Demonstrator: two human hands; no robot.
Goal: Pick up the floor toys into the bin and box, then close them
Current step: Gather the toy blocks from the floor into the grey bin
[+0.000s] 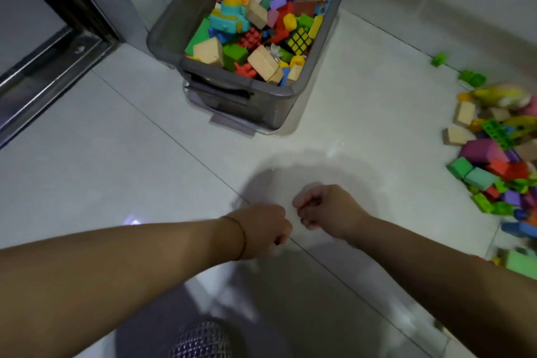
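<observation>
On the far floor our grey bin [174,29] sits lidless and well filled, yet a block pile [494,166] waits at right. Near us our right hand [322,206] curls empty; whether our curled left hand [261,229] holds anything, we cannot tell.

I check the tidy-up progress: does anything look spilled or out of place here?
Yes. A heap of toy blocks lies scattered on the floor at the right, outside the open grey bin. Two green bricks lie apart from it.
</observation>
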